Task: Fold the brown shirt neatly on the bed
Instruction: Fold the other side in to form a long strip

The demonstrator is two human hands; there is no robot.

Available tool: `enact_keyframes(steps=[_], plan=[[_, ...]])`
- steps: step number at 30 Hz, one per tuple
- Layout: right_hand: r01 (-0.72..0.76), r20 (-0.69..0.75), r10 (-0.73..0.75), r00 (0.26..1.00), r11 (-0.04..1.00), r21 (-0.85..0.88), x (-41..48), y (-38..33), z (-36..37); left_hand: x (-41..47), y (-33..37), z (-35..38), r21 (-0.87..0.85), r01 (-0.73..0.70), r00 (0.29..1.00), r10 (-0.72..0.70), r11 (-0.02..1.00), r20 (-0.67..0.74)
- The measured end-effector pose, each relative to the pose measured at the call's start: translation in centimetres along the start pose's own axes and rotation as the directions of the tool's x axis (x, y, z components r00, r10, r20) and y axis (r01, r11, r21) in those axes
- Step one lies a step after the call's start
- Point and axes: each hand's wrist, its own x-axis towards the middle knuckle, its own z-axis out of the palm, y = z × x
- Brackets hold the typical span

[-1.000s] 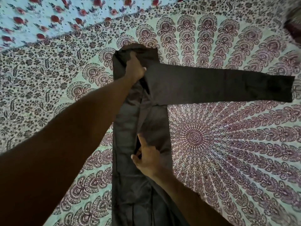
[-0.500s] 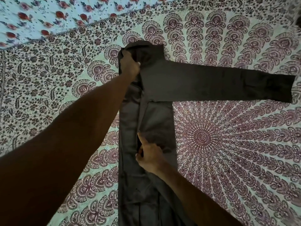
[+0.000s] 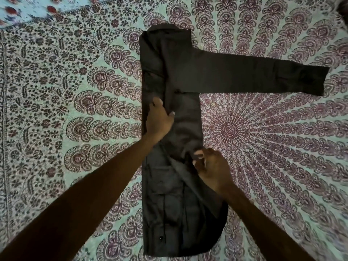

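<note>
The brown shirt [image 3: 180,200] lies on the bed as a long narrow strip, collar at the far end, hem near me. One sleeve [image 3: 263,76] sticks out flat to the right. My left hand [image 3: 159,119] rests flat on the shirt's middle, fingers spread, pressing the folded left side. My right hand [image 3: 211,166] pinches the shirt's right edge just below the midpoint, fingers curled on the fabric. Both forearms reach in from the bottom and cover part of the lower shirt.
The bed is covered by a patterned mandala bedspread [image 3: 263,147] in teal and maroon. A floral sheet [image 3: 28,10] with red flowers shows at the far left corner. A dark object [image 3: 343,6] sits at the top right edge.
My left hand has slid from the collar down to the shirt's middle. My right hand has moved from the central fold to the right edge and gripped it. The view shifted nearer.
</note>
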Motion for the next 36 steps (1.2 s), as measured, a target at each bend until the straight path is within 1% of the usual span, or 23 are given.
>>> enact_keyframes(steps=[1, 2, 3, 7, 10, 12, 14, 15, 17, 18, 20, 21, 22, 23, 24, 25, 26, 27, 28, 30, 33, 36], plan=[[-0.03, 0.085, 0.037, 0.996, 0.996, -0.084, -0.7, 1.0, -0.4, -1.3, -0.7, 0.3, 0.031, 0.013, 1.0, -0.014, 0.999, 0.026], [-0.052, 0.151, 0.072, 0.986, 0.99, -0.13, -1.3, 1.8, -0.6, -2.4, -1.3, 0.5, 0.065, 0.035, 0.998, -0.038, 0.997, 0.047], [-0.055, 0.198, 0.082, 0.977, 0.988, -0.141, -1.7, 2.5, -0.7, -3.5, -1.8, 0.6, 0.096, 0.052, 0.997, -0.058, 0.994, 0.06], [0.008, 0.345, 0.013, 0.939, 0.998, -0.061, -4.0, 2.6, -1.2, -7.9, -3.0, 0.3, 0.099, 0.101, 0.991, -0.109, 0.99, 0.077], [0.044, 0.363, -0.039, 0.931, 0.999, -0.006, -6.2, 1.4, -1.2, -10.2, -3.4, -0.1, 0.071, 0.15, 0.983, -0.156, 0.986, 0.092], [0.07, 0.327, -0.097, 0.94, 0.993, 0.095, -7.8, 0.6, -0.5, -11.3, -3.7, -0.2, 0.0, 0.226, 0.967, -0.224, 0.974, 0.122], [0.044, 0.292, -0.112, 0.95, 0.972, 0.231, -9.0, -0.4, 0.5, -11.9, -3.8, -0.1, -0.095, 0.305, 0.935, -0.279, 0.948, 0.217], [0.005, 0.295, -0.104, 0.95, 0.948, 0.319, -9.7, -1.1, 1.1, -12.2, -4.0, 0.0, -0.157, 0.343, 0.916, -0.293, 0.926, 0.274], [-0.132, 0.365, -0.068, 0.928, 0.859, 0.495, -11.3, -2.5, 2.3, -12.7, -4.3, 0.0, -0.247, 0.406, 0.884, -0.309, 0.88, 0.35], [-0.211, 0.42, -0.058, 0.906, 0.798, 0.565, -11.9, -3.2, 2.7, -12.8, -4.4, -0.1, -0.255, 0.407, 0.884, -0.308, 0.877, 0.352], [-0.319, 0.501, -0.058, 0.864, 0.707, 0.632, -13.2, -4.3, 3.7, -13.3, -4.8, -0.2, -0.236, 0.369, 0.904, -0.287, 0.899, 0.318], [-0.331, 0.5, -0.055, 0.865, 0.685, 0.649, -13.9, -4.7, 4.1, -13.5, -5.2, -0.3, -0.249, 0.361, 0.908, -0.277, 0.899, 0.314], [-0.307, 0.456, -0.033, 0.889, 0.696, 0.649, -14.5, -4.9, 4.7, -13.7, -5.9, -0.2, -0.281, 0.368, 0.905, -0.272, 0.886, 0.328], [-0.24, 0.36, 0.009, 0.933, 0.761, 0.603, -14.9, -5.0, 5.1, -14.0, -6.6, -0.1, -0.312, 0.399, 0.888, -0.279, 0.862, 0.365], [-0.167, 0.233, 0.054, 0.971, 0.851, 0.497, -15.4, -4.8, 5.8, -14.4, -7.4, -0.1, -0.342, 0.439, 0.861, -0.281, 0.831, 0.423], [-0.124, 0.114, 0.089, 0.99, 0.926, 0.357, -15.8, -4.4, 6.3, -14.9, -8.0, 0.0, -0.36, 0.481, 0.826, -0.276, 0.799, 0.491], [-0.121, 0.035, 0.117, 0.993, 0.97, 0.21, -16.4, -4.1, 6.5, -15.6, -8.5, 0.1, -0.362, 0.515, 0.791, -0.268, 0.777, 0.55], [-0.152, 0.002, 0.153, 0.988, 0.985, 0.076, -17.0, -3.8, 6.6, -16.3, -8.9, 0.2, -0.342, 0.519, 0.772, -0.258, 0.783, 0.581], [-0.197, -0.01, 0.197, 0.98, 0.98, -0.029, -17.6, -3.5, 6.6, -17.0, -9.3, 0.3, -0.328, 0.505, 0.771, -0.246, 0.798, 0.587], [-0.281, 0.023, 0.287, 0.958, 0.95, -0.132, -19.1, -3.1, 6.4, -18.2, -10.1, 0.6, -0.307, 0.484, 0.765, -0.225, 0.82, 0.603], [-0.325, 0.099, 0.344, 0.934, 0.93, -0.169, -20.9, -2.6, 7.0, -20.3, -10.7, 0.6, -0.277, 0.502, 0.714, -0.212, 0.819, 0.667], [-0.285, 0.07, 0.301, 0.951, 0.942, -0.175, -22.6, -2.4, 7.7, -22.1, -10.5, 0.1, -0.333, 0.52, 0.721, -0.194, 0.787, 0.665]])
